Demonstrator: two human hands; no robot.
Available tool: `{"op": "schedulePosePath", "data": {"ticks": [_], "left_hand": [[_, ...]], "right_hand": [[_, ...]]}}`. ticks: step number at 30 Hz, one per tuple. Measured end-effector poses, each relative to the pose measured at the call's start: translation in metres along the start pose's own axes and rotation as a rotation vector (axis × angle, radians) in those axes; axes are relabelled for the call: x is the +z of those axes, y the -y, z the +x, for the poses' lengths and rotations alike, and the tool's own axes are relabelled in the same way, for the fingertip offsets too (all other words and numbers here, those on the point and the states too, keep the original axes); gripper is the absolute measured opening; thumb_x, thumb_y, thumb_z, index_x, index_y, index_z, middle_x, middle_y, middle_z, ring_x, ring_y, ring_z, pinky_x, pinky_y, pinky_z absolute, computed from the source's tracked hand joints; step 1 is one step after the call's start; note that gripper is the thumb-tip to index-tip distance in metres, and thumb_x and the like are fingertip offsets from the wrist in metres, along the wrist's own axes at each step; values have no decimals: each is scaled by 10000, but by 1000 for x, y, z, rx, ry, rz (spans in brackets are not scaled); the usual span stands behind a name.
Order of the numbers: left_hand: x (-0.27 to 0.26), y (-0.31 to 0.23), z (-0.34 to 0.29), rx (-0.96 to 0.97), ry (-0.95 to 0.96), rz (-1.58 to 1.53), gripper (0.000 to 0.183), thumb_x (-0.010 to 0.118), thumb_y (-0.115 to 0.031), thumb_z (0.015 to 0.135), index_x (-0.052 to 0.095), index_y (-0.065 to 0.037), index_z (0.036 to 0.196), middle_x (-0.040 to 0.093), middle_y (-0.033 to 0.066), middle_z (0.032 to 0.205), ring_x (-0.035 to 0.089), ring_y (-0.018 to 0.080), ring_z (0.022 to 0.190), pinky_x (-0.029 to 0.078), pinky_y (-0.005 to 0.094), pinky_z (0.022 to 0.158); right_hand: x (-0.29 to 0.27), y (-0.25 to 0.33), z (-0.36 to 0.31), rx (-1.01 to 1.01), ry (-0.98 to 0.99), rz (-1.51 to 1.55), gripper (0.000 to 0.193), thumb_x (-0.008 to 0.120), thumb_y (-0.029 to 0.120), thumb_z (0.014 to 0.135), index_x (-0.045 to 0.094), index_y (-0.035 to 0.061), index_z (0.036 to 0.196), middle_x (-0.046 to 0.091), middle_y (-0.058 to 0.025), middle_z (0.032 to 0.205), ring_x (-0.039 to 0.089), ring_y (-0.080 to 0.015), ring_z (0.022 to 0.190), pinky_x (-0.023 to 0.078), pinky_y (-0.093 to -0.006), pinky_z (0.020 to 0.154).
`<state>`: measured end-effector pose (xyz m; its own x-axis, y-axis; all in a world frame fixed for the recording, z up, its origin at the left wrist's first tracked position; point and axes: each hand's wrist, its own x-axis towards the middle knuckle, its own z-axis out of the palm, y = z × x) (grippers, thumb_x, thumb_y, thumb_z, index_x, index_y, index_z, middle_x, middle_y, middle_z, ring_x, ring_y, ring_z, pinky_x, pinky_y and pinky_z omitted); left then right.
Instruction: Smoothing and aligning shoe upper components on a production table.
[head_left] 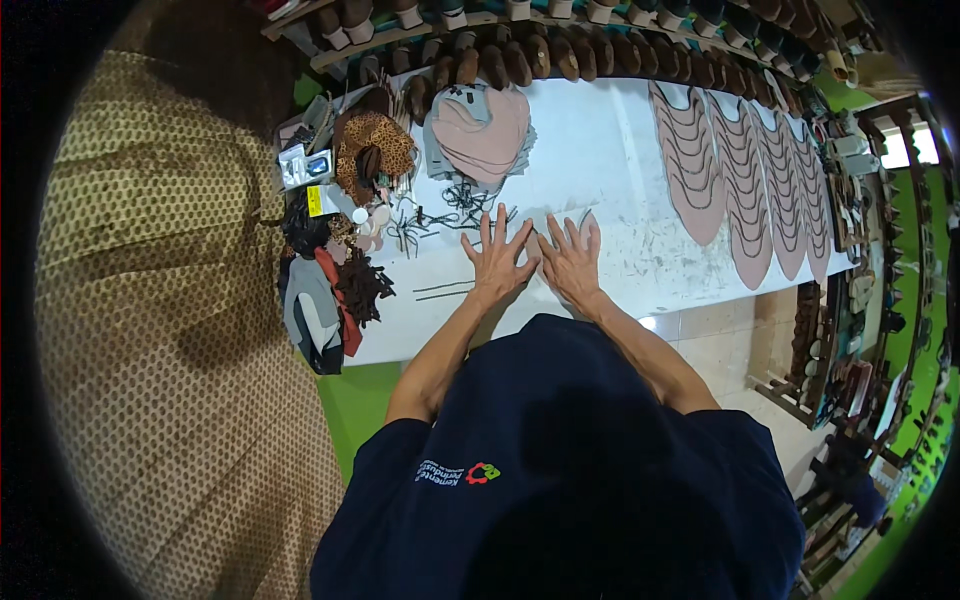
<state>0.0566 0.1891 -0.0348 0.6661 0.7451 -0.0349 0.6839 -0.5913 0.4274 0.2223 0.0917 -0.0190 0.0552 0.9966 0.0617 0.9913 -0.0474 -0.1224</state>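
Observation:
My left hand (495, 262) lies with spread fingers near the front of the white table. Close beside it, my right hand (572, 265) is flat too, fingers apart, over a small pink piece (590, 219) whose tip shows past the fingers; the rest is hidden. Two thin dark strips (444, 292) lie left of my left wrist. Beyond my left fingertips is a tangle of short dark strips (468, 203). Farther back sits a stack of pink and grey curved cut pieces (482, 135).
Overlapping pink pieces with dark curved edges (690, 180) run in several columns along the right of the white table (600, 130). Leopard-print material (375, 150), scraps and small packets crowd its left end. Shoe lasts (540, 60) line the back; a patterned curtain (180, 300) hangs at left.

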Motion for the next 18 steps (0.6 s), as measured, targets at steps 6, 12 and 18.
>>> {"op": "schedulePosePath", "data": {"ticks": [6, 12, 18], "left_hand": [[-4, -4, 2, -32, 19, 18, 789, 755, -572, 846, 560, -248, 1538, 100, 170, 1775, 93, 460, 1601, 107, 857, 1082], [-12, -13, -2, -162, 142, -30, 882, 754, -582, 847, 451, -283, 1619, 50, 163, 1784, 31, 466, 1612, 63, 861, 1098], [-5, -20, -7, -198, 41, 0, 999, 712, -639, 866, 304, -238, 1685, 41, 184, 1781, 14, 456, 1617, 67, 863, 1103]], "right_hand": [[6, 0, 1, 31, 15, 3, 521, 668, 326, 945, 644, 189, 1447, 393, -121, 1672, 329, -365, 1538, 148, -699, 1223], [-3, -19, -9, 227, -115, 348, 600, 752, 311, 868, 625, 234, 1449, 372, -142, 1675, 355, -404, 1503, 173, -712, 1188], [-9, -41, -50, 262, -127, 212, 543, 694, 321, 943, 615, 236, 1474, 336, -108, 1708, 335, -391, 1511, 179, -707, 1188]]}}
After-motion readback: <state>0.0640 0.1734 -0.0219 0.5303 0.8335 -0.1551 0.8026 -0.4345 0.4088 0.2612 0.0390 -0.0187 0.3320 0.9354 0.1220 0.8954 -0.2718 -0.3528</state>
